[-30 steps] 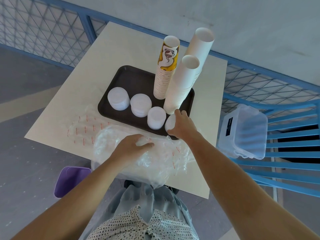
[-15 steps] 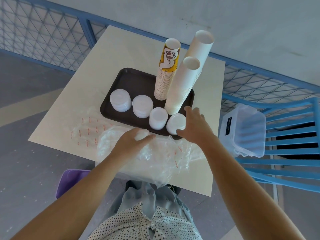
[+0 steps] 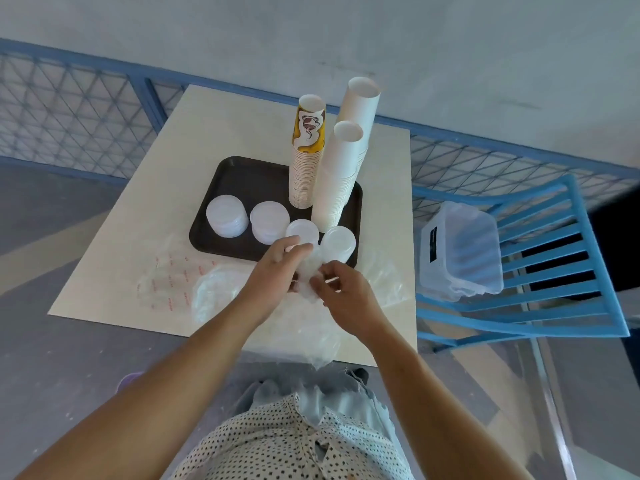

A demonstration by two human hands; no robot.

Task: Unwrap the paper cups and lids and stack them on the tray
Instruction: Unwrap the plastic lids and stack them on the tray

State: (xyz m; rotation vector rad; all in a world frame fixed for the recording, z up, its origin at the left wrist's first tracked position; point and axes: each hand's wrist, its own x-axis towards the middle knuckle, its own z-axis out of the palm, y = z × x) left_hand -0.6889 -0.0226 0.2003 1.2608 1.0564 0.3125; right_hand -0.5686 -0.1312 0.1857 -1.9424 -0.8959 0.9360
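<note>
Holding a small stack of translucent white plastic lids (image 3: 309, 271) at the centre of the frame, we pinch it with our left grip (image 3: 273, 271) and right grip (image 3: 343, 294), fingers curled round it. It sits just below the dark brown rectangular tray (image 3: 239, 174), which carries four lid stacks (image 3: 227, 216) and three tall paper cup stacks (image 3: 334, 181). Crumpled clear plastic wrappers (image 3: 214, 292) lie on the cream bench (image 3: 138, 220).

Cream table (image 3: 225, 133), blue chair (image 3: 519, 328), clear plastic tub (image 3: 460, 251) on its seat, blue mesh railing (image 3: 86, 109) behind
</note>
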